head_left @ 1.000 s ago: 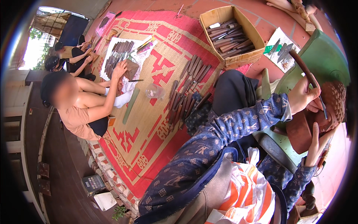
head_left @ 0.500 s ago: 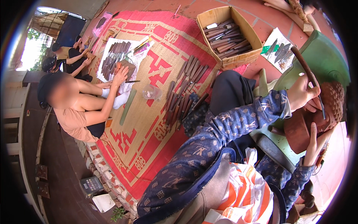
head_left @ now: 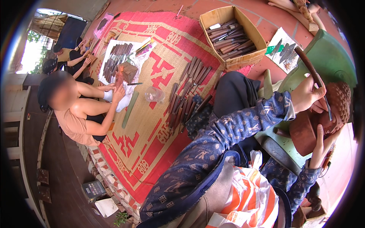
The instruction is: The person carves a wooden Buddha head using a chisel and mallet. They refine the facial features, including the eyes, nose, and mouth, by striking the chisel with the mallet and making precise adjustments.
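1. A long carving chisel (head_left: 312,76) with a dark wooden handle is gripped in the left hand (head_left: 306,97), the fingers being closed around the shaft; the handle is angled up and to the left, and the thin metal blade runs down past the fingers.
2. The blade's tip is set against a reddish-brown carved wooden head (head_left: 323,117), which is seen at the right edge of the view, just beside a green plastic chair (head_left: 327,57).
3. A textured cap of small carved bumps (head_left: 339,99) is shown on the upper right of the wooden head.
4. The wooden head is supported from below by the right hand (head_left: 321,148), whose fingers are pressed together and laid flat against the wood, pointing upward.
5. Both forearms are covered by blue patterned sleeves (head_left: 228,133).
6. A red and tan woven mat (head_left: 152,129) is spread over the floor to the left, and a row of wooden-handled chisels (head_left: 188,91) is laid on it near the person's dark trouser knee (head_left: 235,91).
7. A cardboard box (head_left: 232,34) filled with more chisels is placed beyond the mat's far edge.
8. A second person (head_left: 76,110) is seated at the left of the mat, with hands laid on a small wooden piece (head_left: 127,72) on white paper.
9. A clear plastic container (head_left: 154,94) is set on the mat between that person and the row of chisels.
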{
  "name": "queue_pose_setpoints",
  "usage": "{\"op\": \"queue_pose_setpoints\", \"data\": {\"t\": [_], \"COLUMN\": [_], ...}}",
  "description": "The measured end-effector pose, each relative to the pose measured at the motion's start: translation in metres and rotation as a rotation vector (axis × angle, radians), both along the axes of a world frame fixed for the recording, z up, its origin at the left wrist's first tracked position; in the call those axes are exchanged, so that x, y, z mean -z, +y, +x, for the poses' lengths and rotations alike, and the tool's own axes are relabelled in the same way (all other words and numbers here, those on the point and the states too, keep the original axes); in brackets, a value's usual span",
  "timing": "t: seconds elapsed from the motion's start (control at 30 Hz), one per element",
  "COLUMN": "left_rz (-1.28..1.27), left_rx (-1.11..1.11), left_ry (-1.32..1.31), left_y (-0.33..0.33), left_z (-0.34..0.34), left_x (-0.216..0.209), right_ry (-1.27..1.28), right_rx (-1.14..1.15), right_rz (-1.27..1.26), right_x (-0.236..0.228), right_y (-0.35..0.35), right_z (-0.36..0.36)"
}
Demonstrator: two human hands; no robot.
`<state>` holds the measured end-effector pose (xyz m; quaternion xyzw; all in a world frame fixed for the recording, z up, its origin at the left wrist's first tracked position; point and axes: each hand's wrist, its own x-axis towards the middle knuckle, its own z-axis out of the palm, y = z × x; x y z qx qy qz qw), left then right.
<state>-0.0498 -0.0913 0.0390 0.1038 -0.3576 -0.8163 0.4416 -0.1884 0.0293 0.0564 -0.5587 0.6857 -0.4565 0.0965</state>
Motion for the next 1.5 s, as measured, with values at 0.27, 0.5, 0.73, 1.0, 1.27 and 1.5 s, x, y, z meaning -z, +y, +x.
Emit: {"op": "queue_pose_setpoints", "data": {"t": [0.27,0.5,0.73,1.0,1.27,1.5], "left_rz": [0.011,0.006,-0.008,-0.010,-0.005,-0.011], "left_rx": [-0.071,-0.085,-0.134,-0.124,-0.106,-0.121], "left_ry": [0.051,0.065,0.050,0.043,0.041,0.043], "left_y": [0.000,0.000,0.004,0.007,0.006,0.008], "left_z": [0.007,0.020,0.020,0.023,0.023,0.022], "left_x": [0.002,-0.001,-0.003,-0.007,-0.005,-0.005], "right_ry": [-0.026,-0.008,-0.055,-0.055,-0.077,-0.071], "right_rx": [0.002,0.010,-0.020,-0.009,-0.024,-0.014], "right_rz": [-0.019,-0.044,-0.083,-0.086,-0.065,-0.075], "right_x": [0.001,0.003,0.003,0.002,0.000,0.003], "right_y": [0.000,-0.002,-0.006,-0.006,-0.008,-0.008], "right_z": [-0.001,-0.002,0.001,0.002,0.000,-0.001]}}
